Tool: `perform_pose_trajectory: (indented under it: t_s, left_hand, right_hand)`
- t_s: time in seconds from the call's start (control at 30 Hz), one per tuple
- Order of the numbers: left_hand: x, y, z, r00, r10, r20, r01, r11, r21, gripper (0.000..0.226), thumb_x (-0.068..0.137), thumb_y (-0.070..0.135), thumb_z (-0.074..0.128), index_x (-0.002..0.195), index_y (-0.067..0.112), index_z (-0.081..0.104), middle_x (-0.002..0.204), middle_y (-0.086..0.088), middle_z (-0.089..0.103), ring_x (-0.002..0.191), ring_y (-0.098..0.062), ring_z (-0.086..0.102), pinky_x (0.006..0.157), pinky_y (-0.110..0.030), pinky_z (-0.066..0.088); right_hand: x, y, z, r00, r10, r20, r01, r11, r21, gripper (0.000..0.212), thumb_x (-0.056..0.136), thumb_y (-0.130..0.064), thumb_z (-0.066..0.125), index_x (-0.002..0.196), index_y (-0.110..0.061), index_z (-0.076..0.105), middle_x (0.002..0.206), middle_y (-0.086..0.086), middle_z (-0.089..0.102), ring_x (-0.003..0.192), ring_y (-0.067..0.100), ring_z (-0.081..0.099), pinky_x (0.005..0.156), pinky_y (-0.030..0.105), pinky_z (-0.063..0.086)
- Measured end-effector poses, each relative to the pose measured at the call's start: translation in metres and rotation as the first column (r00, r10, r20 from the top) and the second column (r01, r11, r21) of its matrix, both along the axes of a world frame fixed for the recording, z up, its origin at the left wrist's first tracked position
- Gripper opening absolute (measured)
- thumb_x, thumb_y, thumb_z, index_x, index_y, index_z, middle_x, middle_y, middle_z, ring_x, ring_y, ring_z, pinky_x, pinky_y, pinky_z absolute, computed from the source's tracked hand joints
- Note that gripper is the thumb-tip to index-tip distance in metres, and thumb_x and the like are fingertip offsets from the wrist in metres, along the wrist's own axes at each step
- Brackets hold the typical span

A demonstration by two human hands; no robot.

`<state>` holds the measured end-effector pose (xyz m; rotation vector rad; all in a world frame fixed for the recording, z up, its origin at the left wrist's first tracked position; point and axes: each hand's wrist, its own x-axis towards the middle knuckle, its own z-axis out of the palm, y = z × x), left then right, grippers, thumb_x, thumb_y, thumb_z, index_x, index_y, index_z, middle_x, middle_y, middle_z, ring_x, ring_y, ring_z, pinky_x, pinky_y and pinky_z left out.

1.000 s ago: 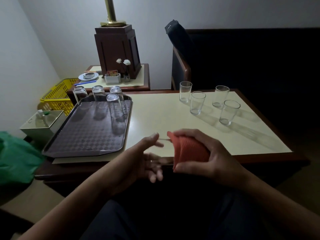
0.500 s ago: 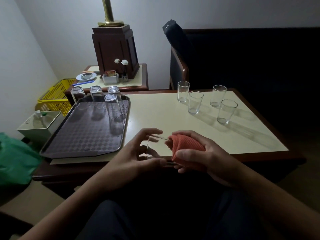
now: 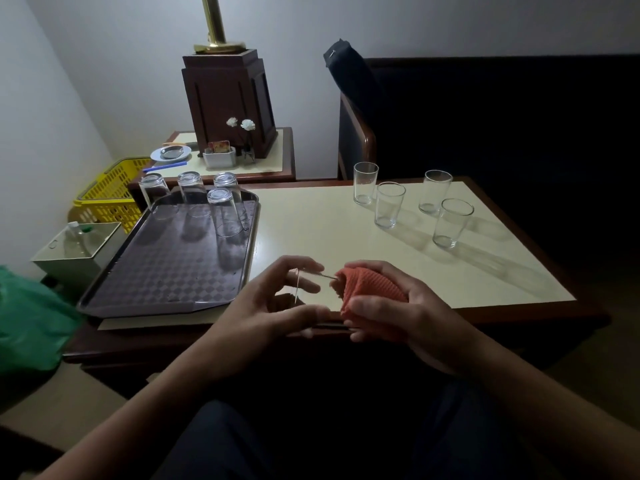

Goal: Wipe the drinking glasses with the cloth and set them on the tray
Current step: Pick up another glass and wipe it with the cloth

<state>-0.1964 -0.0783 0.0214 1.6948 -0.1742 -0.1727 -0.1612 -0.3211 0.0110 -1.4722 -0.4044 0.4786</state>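
Dim room with pale walls; a cream-topped table (image 3: pixel 311 230) with a dark wood edge fills the middle. At far left a green bag (image 3: pixel 24 323) sits low, with a pale box (image 3: pixel 76 251) beside it and a yellow basket (image 3: pixel 107 195) behind. A dark tray (image 3: pixel 166 282) lies on the table's left end; four upturned glasses (image 3: pixel 223 216) stand at its far end, three in a row and one just in front. Behind the tray a side table (image 3: pixel 277 147) carries a dark wooden lamp base (image 3: pixel 228 105) and a small saucer (image 3: pixel 170 153). At the near edge the left hand (image 3: pixel 263 306) curls its fingers and thumb round the held glass (image 3: pixel 313 292), which lies on its side in the air between the hands; its right end is buried in the orange cloth (image 3: pixel 370 289); the right hand (image 3: pixel 398 313) grips that cloth around it; the hands sit close together. Further right and back, four upright glasses (image 3: pixel 389 206) stand on the tabletop, well apart from the tray; a dark sofa (image 3: pixel 485 116) lies behind.
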Motion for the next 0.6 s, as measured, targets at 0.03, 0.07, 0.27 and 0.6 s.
perform_pose_trajectory:
  t_s: [0.03, 0.07, 0.27, 0.6]
  left_hand:
    - [0.000, -0.002, 0.001, 0.995, 0.037, -0.095, -0.044, 0.996, -0.075, 0.050, 0.081, 0.026, 0.084, 0.126, 0.022, 0.063, 0.120, -0.021, 0.064, 0.078, -0.034, 0.069, 0.071, -0.031, 0.060]
    - [0.001, -0.006, -0.001, 0.970, 0.061, -0.236, -0.103, 0.980, -0.171, 0.052, 0.080, 0.030, 0.082, 0.125, 0.015, 0.062, 0.114, -0.027, 0.063, 0.067, -0.032, 0.066, 0.062, -0.029, 0.058]
    - [0.002, -0.004, -0.003, 0.922, -0.058, -0.382, -0.022, 0.979, -0.203, 0.045, 0.087, 0.039, 0.075, 0.124, 0.019, 0.059, 0.104, -0.017, 0.069, 0.082, -0.035, 0.072, 0.071, -0.037, 0.060]
    - [0.000, -0.014, 0.000, 0.840, 0.054, -0.539, -0.324, 0.847, -0.421, 0.062, 0.088, 0.047, 0.064, 0.127, -0.001, 0.057, 0.100, -0.026, 0.066, 0.059, -0.026, 0.058, 0.065, -0.031, 0.046]
  right_hand:
    - [-0.001, 0.000, -0.001, 0.990, 0.018, 0.142, -0.001, 0.993, -0.117, 0.064, 0.076, -0.025, 0.094, 0.132, -0.040, 0.066, 0.125, -0.004, 0.064, 0.105, 0.022, 0.074, 0.085, 0.038, 0.065]
    - [-0.002, -0.001, -0.002, 0.934, 0.046, 0.355, 0.052, 0.963, -0.263, 0.072, 0.075, -0.028, 0.096, 0.137, -0.042, 0.062, 0.129, -0.014, 0.062, 0.111, 0.016, 0.071, 0.089, 0.033, 0.062]
    - [0.000, -0.007, -0.009, 0.750, 0.075, 0.657, 0.185, 0.930, -0.318, 0.075, 0.074, -0.034, 0.097, 0.140, -0.039, 0.060, 0.135, -0.018, 0.061, 0.119, 0.009, 0.066, 0.093, 0.024, 0.057]
    - [-0.005, -0.001, -0.014, 0.639, 0.010, 0.769, 0.297, 0.919, -0.259, 0.075, 0.087, -0.048, 0.082, 0.152, -0.041, 0.044, 0.146, -0.019, 0.052, 0.128, 0.003, 0.059, 0.099, 0.019, 0.054]
